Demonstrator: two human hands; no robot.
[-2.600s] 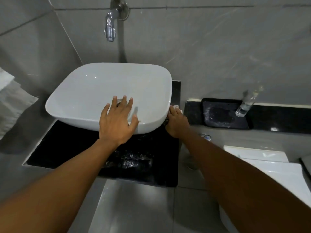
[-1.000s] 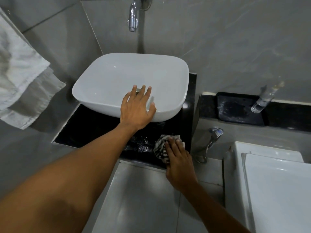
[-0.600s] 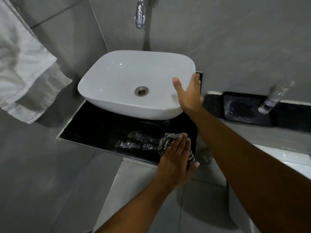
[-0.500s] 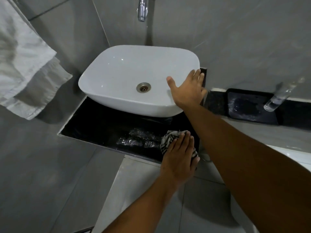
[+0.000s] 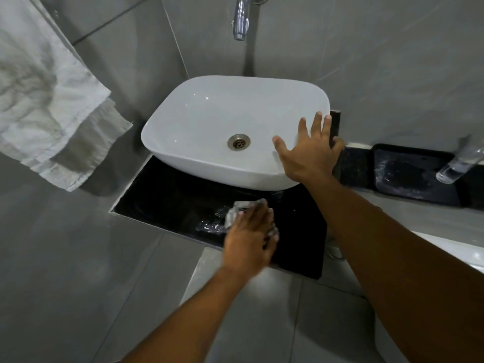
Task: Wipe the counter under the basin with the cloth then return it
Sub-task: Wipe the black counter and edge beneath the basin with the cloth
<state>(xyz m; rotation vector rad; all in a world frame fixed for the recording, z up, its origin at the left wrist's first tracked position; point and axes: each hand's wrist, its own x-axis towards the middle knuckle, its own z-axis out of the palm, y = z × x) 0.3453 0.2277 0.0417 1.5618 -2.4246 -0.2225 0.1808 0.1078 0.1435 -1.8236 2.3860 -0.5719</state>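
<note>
From the head camera, your left hand lay flat on top of the cloth and pushed it down on the black counter, just in front of the white basin. That hand was not closed around the cloth; the fingers were stretched over it, pressing. Most of the cloth hid under your hand, and it looked blurry, so I think it was sliding. Your right hand was spread wide on the right rim of the basin, holding nothing, only leaning there. Beside the cloth, to its left, the counter had shiny wet marks, so I think the wiping was not done. What could go wrong? The cloth sat near the front edge of the counter, so a long push toward you could send it off the edge to the floor. If you leaned hard on the basin, it might shift. The basin had nothing in it, only the metal drain at the bottom, and no water came from the tap. Off to the right, a black tray held white smears, with a clear bottle at its far right edge. A white towel hung on the left wall.
</note>
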